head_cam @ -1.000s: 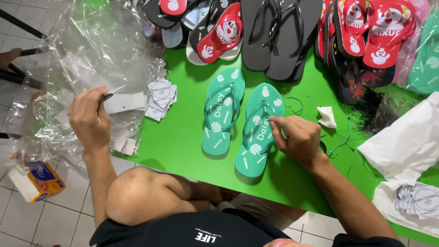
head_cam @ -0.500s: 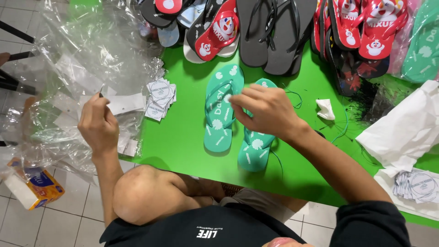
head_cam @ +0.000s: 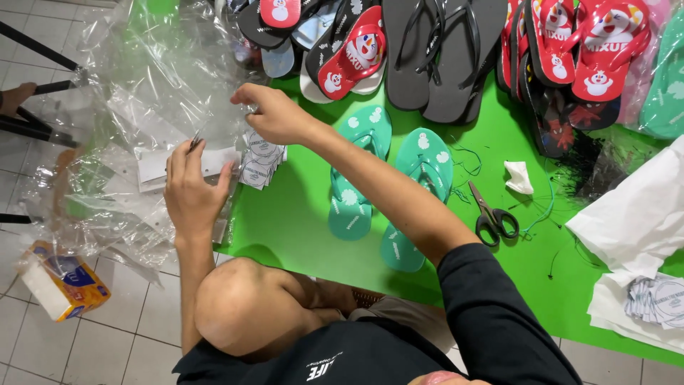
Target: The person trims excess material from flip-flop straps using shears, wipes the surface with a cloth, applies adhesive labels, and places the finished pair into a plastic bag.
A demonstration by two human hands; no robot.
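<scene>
My left hand [head_cam: 191,191] sits at the table's left edge, pinching a thin metal tool [head_cam: 195,140] over a white card strip [head_cam: 153,168]. My right hand [head_cam: 274,114] reaches across to the left, above a stack of round paper tags [head_cam: 258,162]. Its fingertips are bunched at the edge of the crumpled clear plastic bags [head_cam: 142,85]; what they pinch is hidden. A pair of teal flip-flops [head_cam: 360,171] lies strap-up on the green table [head_cam: 299,221], under my right forearm.
Black-handled scissors [head_cam: 491,215] and a white scrap [head_cam: 519,177] lie right of the teal pair among loose threads. Black flip-flops [head_cam: 442,57] and red ones [head_cam: 577,50] crowd the far edge. White bags [head_cam: 634,221] fill the right. A tissue box [head_cam: 64,279] is on the floor.
My right hand left the teal flip-flops and swung left to the tag stack and plastic bags. My left hand has stayed by the card strip with the tool.
</scene>
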